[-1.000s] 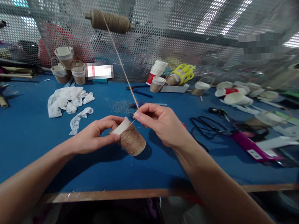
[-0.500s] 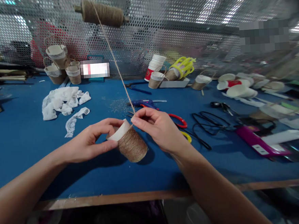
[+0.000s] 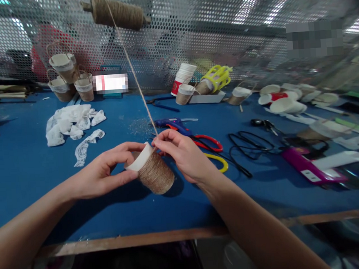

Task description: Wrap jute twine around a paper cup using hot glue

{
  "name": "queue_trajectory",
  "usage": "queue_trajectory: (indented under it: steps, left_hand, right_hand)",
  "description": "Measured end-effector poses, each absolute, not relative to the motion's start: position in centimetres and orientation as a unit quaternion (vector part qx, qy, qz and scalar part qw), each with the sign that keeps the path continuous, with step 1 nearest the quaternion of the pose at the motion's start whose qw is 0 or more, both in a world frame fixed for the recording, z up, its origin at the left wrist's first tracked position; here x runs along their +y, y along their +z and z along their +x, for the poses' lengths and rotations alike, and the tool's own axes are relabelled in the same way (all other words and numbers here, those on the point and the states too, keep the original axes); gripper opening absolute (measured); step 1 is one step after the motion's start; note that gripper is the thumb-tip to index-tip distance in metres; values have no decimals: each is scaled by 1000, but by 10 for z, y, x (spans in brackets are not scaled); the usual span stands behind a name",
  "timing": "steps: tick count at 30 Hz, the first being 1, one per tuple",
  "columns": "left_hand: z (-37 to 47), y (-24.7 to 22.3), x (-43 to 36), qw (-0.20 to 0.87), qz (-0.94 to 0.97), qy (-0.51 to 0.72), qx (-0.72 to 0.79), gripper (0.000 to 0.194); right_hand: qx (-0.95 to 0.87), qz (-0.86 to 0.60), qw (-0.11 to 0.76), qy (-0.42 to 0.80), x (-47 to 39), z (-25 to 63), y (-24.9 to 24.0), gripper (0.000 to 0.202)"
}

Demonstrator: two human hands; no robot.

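Note:
A paper cup wrapped in brown twine, with a bare white rim, lies tilted above the blue table. My left hand grips it by the rim, thumb outside and fingers at the far side. The twine runs taut from a large spool at the top down to the cup. My right hand pinches this twine close to the cup's wrapped edge. Just beyond my right hand are a blue glue gun and scissors with red and yellow handles.
White lace lies at the left, below wrapped cups. Pliers, stacked paper cups and a yellow plastic piece are at the back. Black cable, keys and a purple box lie right.
The view has shifted slightly. My right hand and the twine stay close to the cup's rim, and more of the scissors' yellow handle shows. Both hands keep their hold.

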State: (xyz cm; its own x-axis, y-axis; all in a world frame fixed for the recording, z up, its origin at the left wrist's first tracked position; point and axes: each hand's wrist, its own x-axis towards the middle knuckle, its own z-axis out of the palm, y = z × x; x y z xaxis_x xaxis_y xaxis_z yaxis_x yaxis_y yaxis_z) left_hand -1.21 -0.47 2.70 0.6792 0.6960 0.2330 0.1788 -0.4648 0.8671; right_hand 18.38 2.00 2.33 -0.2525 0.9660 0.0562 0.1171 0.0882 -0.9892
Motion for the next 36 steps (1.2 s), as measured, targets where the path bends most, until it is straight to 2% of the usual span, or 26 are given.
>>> queue_trajectory:
  steps: [7, 18, 27, 36]
  left_hand:
    - [-12, 27, -4, 420, 813, 283, 286, 10]
    - [-9, 25, -2, 420, 809, 260, 319, 9]
    - [12, 20, -11, 490, 687, 293, 450, 24]
    - [13, 21, -14, 506, 642, 316, 481, 20]
  right_hand:
    - [-570, -475, 381, 551, 16, 177, 17, 12]
    - [-669, -495, 380, 403, 18, 175, 11, 14]
    - [-738, -481, 367, 300, 7, 167, 5, 11]
    - [-794, -452, 352, 203, -1, 164, 2, 4]
